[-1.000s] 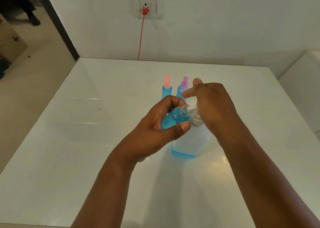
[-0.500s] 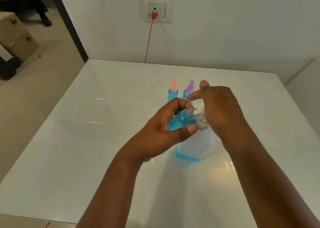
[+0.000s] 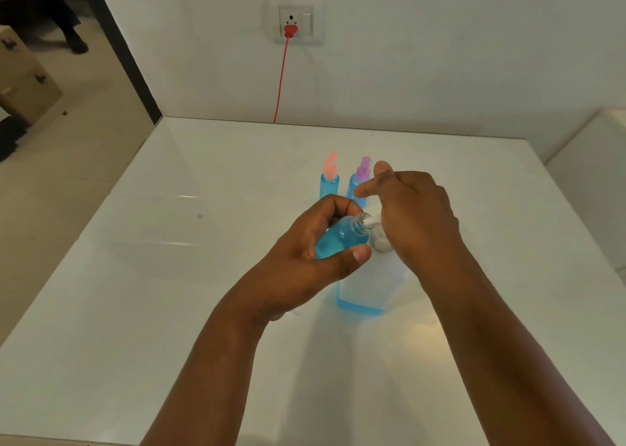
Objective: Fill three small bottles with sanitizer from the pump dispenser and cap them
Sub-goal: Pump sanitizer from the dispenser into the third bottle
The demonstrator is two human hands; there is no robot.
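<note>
My left hand (image 3: 305,259) grips a small clear bottle (image 3: 338,237) holding blue liquid, tilted with its uncapped neck against the white nozzle of the pump dispenser (image 3: 369,286). My right hand (image 3: 413,215) rests palm-down on the dispenser's pump head, index finger stretched out to the left. The dispenser is a square clear bottle with only a thin layer of blue liquid at its bottom. Behind the hands stand two small blue-filled bottles, one with a pink cap (image 3: 329,178) and one with a purple cap (image 3: 359,178), partly hidden by my right fingers.
The glossy white table (image 3: 169,293) ends at a white wall at the back. A red cord (image 3: 281,83) runs from a wall socket down behind the table. Left of the table the floor drops away, with cardboard boxes (image 3: 23,83) there.
The hands and the bottle keep the same pose at the dispenser. Only the view shifted slightly, so everything sits a little more to the right and lower.
</note>
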